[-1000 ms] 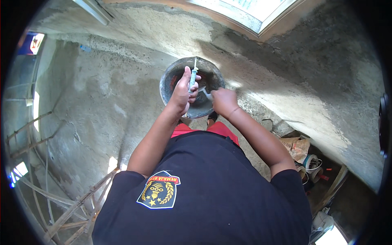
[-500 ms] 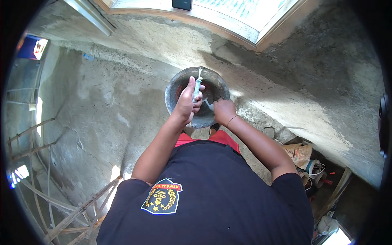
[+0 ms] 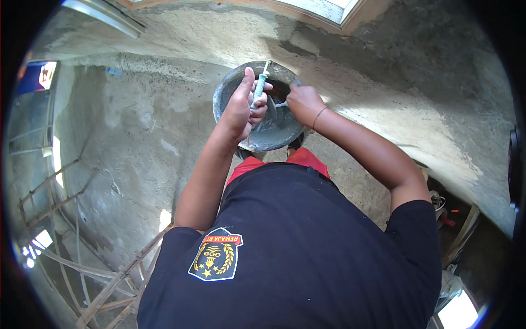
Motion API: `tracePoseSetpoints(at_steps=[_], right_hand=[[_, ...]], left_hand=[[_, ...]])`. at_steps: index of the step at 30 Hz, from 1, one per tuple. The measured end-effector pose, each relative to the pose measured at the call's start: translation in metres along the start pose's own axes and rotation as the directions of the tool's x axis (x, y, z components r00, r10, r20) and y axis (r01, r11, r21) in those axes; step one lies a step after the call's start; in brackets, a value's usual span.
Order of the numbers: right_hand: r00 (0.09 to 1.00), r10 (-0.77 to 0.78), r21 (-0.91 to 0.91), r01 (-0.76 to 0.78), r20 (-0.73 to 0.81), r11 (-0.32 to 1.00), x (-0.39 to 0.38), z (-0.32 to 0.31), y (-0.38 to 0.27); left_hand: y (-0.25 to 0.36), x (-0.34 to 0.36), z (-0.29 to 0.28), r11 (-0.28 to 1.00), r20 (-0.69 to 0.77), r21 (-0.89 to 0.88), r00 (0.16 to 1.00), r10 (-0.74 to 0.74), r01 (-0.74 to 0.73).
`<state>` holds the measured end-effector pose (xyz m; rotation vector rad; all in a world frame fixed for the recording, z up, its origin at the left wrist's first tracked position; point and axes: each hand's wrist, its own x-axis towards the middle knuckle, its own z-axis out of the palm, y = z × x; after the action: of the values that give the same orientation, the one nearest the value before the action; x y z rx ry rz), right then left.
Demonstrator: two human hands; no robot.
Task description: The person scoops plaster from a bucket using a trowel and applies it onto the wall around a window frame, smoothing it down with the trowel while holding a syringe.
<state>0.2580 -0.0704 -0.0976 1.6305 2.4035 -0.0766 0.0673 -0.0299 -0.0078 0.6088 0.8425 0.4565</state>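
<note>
A round dark bucket (image 3: 222,88) with grey wet mix (image 3: 274,134) inside sits low in front of me against the wall. My left hand (image 3: 241,109) is closed around a turquoise-handled tool (image 3: 258,90) over the bucket, thumb pointing up along it. A pale bent metal piece shows at the handle's far end; my fingers hide the rest, so its kind is unclear. At the bucket's right side my right hand (image 3: 306,104) is closed on a trowel, its handle covered by my fist. The trowel's thin metal neck (image 3: 280,104) reaches left into the bucket.
A rough cement wall (image 3: 383,109) runs close along the far and right sides, below a wood-framed window (image 3: 345,19). Bamboo or wooden poles (image 3: 109,285) stand at lower left. A wooden plank (image 3: 463,236) and clutter are at lower right.
The view has shifted, with the bucket now higher in the picture. My right hand has moved up along the bucket's right side with the trowel. My left hand keeps the turquoise-handled tool.
</note>
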Motion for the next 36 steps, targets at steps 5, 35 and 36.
tracePoseSetpoints(at_steps=[5, 35, 36], right_hand=[[0.986, 0.066, 0.195, -0.095, 0.155, 0.976, 0.012, -0.02, -0.012], [0.986, -0.149, 0.227, 0.162, -0.071, 0.96, 0.062, -0.022, -0.099], [0.984, -0.139, 0.241, 0.163, -0.112, 0.957, 0.066, -0.022, -0.102]], left_hand=[[0.009, -0.008, -0.005, 0.995, -0.014, 0.1, 1.0, 0.027, -0.025], [0.052, -0.046, -0.095, 0.986, -0.063, 0.144, 0.994, 0.094, -0.084], [0.054, -0.048, -0.101, 0.989, -0.06, 0.125, 0.994, 0.087, -0.079]])
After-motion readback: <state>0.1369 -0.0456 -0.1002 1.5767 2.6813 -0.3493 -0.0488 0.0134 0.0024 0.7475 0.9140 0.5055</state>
